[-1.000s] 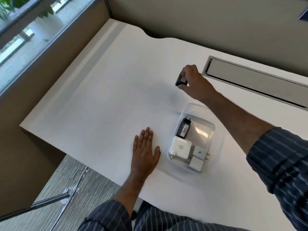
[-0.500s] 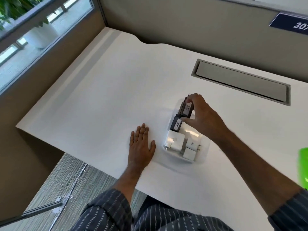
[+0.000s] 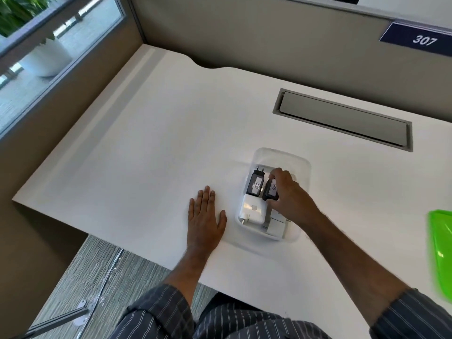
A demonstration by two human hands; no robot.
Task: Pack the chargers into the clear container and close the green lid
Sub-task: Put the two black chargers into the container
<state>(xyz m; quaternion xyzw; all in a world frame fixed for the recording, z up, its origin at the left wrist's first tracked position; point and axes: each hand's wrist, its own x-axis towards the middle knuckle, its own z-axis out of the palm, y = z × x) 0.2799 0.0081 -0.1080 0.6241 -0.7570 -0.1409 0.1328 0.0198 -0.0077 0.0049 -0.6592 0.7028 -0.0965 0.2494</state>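
Observation:
A clear container (image 3: 293, 159) stands on the white desk (image 3: 146, 155). Inside it lie a black charger labelled 002 (image 3: 255, 184), a large white charger (image 3: 253, 208) and a small white charger (image 3: 276, 227). My right hand (image 3: 288, 194) reaches into the container and grips a second black charger (image 3: 271, 190), set down beside the first. My left hand (image 3: 205, 216) rests flat on the desk just left of the container, fingers spread, holding nothing. The green lid (image 3: 441, 253) lies at the right edge of the view, partly cut off.
A grey cable hatch (image 3: 342, 118) is sunk into the desk behind the container. Beige partition walls close the back and left sides. A window (image 3: 49, 45) is at upper left. The desk's front edge runs near my body.
My right hand carried the second black charger from the desk behind the container down into it, beside the charger labelled 002. My left hand stayed flat. The green lid came into view.

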